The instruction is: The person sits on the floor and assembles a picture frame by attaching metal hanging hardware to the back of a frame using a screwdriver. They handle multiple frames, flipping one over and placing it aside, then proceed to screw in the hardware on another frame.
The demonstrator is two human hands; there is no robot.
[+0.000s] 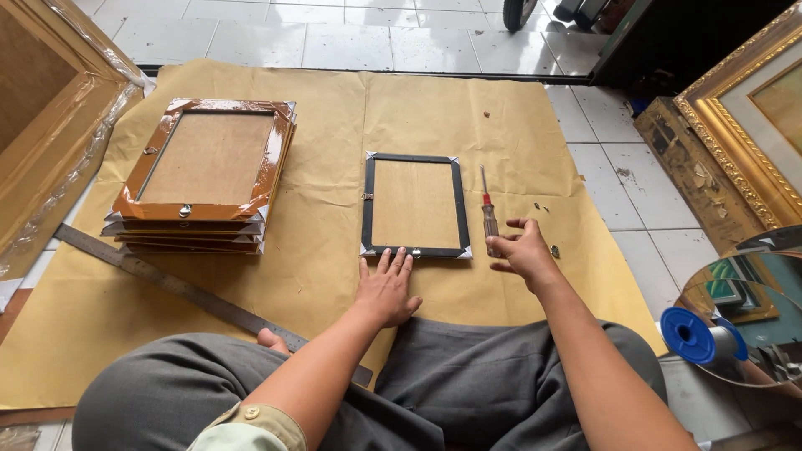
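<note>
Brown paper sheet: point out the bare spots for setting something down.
Free: the brown paper between the stacked frames and the black frame, and beyond it. Crowded: by the screwdriver, right hand and small hardware.

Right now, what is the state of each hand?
Left hand: open, flat, fingertips touching the black frame.
Right hand: open, fingers at the screwdriver, not gripping it.
</note>
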